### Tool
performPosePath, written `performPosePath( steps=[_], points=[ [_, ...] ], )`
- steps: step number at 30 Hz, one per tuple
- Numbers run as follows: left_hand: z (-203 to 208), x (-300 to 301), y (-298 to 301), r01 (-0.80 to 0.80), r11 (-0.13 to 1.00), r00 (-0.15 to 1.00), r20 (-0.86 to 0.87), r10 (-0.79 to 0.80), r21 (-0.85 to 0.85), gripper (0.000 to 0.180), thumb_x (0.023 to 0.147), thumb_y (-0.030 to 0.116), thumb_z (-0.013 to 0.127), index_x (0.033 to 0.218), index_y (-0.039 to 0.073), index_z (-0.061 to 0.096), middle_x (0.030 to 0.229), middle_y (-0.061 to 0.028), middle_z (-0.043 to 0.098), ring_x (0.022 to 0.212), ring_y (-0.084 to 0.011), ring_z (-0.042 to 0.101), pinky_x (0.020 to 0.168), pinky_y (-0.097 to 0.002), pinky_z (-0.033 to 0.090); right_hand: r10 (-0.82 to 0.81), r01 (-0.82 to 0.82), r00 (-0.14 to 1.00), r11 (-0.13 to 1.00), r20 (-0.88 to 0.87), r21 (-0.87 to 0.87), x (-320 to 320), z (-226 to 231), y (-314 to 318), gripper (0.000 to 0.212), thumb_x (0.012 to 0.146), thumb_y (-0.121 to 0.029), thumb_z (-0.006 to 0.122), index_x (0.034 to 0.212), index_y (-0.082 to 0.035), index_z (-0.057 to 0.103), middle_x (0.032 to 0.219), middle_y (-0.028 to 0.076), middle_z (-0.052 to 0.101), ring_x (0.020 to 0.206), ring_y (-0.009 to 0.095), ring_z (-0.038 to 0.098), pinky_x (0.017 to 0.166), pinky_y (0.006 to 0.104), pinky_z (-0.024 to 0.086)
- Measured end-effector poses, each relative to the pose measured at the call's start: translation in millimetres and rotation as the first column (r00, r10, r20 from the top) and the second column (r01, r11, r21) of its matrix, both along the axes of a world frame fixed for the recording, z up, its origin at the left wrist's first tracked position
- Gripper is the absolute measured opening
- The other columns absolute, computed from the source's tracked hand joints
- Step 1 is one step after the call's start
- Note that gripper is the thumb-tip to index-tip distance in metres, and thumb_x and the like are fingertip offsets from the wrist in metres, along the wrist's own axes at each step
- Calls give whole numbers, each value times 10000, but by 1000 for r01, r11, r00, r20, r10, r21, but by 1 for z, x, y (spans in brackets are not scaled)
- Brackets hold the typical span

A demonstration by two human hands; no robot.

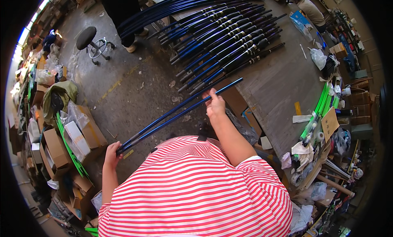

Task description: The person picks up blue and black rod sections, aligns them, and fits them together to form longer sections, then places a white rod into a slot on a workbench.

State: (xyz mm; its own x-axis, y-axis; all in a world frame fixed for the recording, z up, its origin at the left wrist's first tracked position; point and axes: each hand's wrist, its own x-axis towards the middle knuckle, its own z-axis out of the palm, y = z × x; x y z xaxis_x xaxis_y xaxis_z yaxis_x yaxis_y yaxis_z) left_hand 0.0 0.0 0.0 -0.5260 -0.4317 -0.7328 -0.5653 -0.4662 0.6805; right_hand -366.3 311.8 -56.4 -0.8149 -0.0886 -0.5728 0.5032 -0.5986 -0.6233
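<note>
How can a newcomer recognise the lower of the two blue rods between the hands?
Start at the large grey table on the right, with many rods on it. Beside its left edge, find the right hand, then look down and leftwards to the left hand. Of the two between them, the lower blue rod is nearer the striped shirt, its blue end showing beyond the right hand.

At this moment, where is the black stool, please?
In the head view, the black stool stands upper left on the floor, just left of another person.
</note>
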Motion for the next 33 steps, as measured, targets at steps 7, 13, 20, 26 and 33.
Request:
performPosePath(
  steps=[7, 13, 20, 26, 33],
  points=[
    [-10, -124, 73, 224, 913, 959, -244, -145, 340, 169, 856, 173, 530, 920, 18, 545, 657, -41, 512, 484, -123, 500, 415, -232, 398, -222, 214, 965, 974, -139, -71, -57, 72, 96, 139, 846, -140, 580, 924, -35, 535, 884, 109, 627, 776, 201, 631, 723, 321, 551],
    [-17, -231, 135, 365, 856, 912, -325, -249, 367, 279, 903, 278, 484, 1107, 91, 522, 735, -12, 522, 461, -84, 419, 384, -213, 311, -319, 342, 863, 940, -390, -12, -70, 132, 173, 206, 889, -185, 515, 1031, -38, 534, 955, 132, 619, 850, 213, 619, 785, 335, 528],
    [-27, -254, 146, 462, 845, 880, -261, -398, 270, 359, 892, 389, 473, 1011, 60, 556, 629, -32, 527, 404, -101, 402, 355, -227, 266, -158, 247, 858, 961, -488, 123, -45, 172, 160, 227, 895, -188, 505, 1050, -28, 546, 949, 123, 611, 859, 206, 610, 777, 325, 520],
    [-71, -120, 85, 377, 926, 924, 80, -374, -20, 374, 863, 397, 504, 639, 98, 525, 500, 2, 430, 370, -89, 349, 349, -241, 246, 210, -120, 938, 943, -275, 311, -13, 115, 87, 230, 846, -209, 597, 978, -22, 584, 816, 47, 619, 739, 146, 627, 623, 233, 515],
    [-16, 57, 26, 282, 900, 923, 351, -159, -332, 417, 846, 389, 539, 553, 101, 469, 472, 15, 396, 387, -101, 379, 367, -249, 270, 463, -420, 883, 856, -84, 303, 11, 52, 10, 116, 823, -64, 584, 871, 40, 567, 802, 109, 620, 715, 197, 632, 638, 315, 543]
  ],
)
